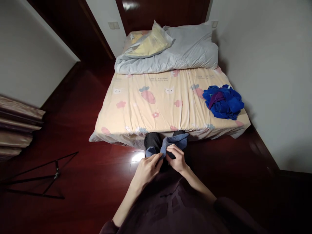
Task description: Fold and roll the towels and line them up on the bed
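Note:
A soft grey-blue cloth (pixel 179 140) is bunched between my hands, in front of my dark trouser legs at the foot of the bed. My left hand (pixel 148 167) pinches it near its middle, with a short end sticking out past the fingers. Close beside it, my right hand (pixel 177 158) has its fingers curled on the same cloth, whose longer end spreads out to the right. What kind of cloth piece it is does not show clearly.
Ahead stands a bed with a carrot-patterned sheet (pixel 136 110). A crumpled blue garment (pixel 225 102) lies on its right corner. Toward the headboard are a grey quilt (pixel 195 45) and a yellow pillow (pixel 156 40). Black stand legs (pixel 52 175) are on the floor at left, near a curtain (pixel 17 126).

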Action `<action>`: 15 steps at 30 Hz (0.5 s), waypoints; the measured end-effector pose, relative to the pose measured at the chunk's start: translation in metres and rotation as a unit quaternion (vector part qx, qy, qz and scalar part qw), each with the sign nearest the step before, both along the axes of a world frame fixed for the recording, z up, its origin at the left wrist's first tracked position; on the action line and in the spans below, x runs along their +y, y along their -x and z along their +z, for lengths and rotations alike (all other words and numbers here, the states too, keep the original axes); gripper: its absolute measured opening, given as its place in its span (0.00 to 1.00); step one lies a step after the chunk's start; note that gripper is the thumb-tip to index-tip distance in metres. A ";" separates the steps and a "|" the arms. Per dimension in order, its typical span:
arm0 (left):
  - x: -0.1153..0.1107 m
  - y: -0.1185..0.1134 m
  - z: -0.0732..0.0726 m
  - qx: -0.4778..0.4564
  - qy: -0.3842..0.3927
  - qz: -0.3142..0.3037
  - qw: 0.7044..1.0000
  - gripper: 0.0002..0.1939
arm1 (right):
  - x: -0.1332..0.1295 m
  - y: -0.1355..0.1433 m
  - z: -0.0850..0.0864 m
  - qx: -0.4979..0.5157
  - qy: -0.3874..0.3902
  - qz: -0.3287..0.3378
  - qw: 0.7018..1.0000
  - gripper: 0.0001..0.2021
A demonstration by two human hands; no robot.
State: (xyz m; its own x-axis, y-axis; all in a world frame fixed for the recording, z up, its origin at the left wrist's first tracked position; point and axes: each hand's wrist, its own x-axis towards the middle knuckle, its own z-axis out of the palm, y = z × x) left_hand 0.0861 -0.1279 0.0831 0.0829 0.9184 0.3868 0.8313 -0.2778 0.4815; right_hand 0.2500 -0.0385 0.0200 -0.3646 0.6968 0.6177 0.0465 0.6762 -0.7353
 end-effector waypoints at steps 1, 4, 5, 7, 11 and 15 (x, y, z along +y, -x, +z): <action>-0.002 0.002 0.001 -0.007 0.014 -0.002 1.000 0.11 | 0.002 -0.002 -0.004 -0.002 0.016 -0.008 1.000 0.07; -0.006 0.009 0.008 -0.054 0.070 -0.052 0.995 0.11 | 0.007 -0.006 -0.020 -0.025 0.054 -0.059 0.996 0.07; -0.008 0.011 0.012 -0.076 0.085 -0.077 0.991 0.11 | 0.008 -0.007 -0.027 -0.033 0.059 -0.079 0.995 0.07; -0.010 0.018 0.018 -0.110 0.097 -0.110 0.983 0.10 | 0.012 -0.013 -0.039 -0.048 0.063 -0.102 0.992 0.08; -0.016 0.045 0.015 -0.084 0.036 -0.046 0.995 0.08 | 0.023 -0.049 -0.048 -0.104 0.068 -0.119 0.985 0.16; -0.028 0.083 -0.003 -0.016 -0.013 -0.003 1.000 0.11 | 0.035 -0.112 -0.033 -0.171 0.031 -0.154 0.973 0.20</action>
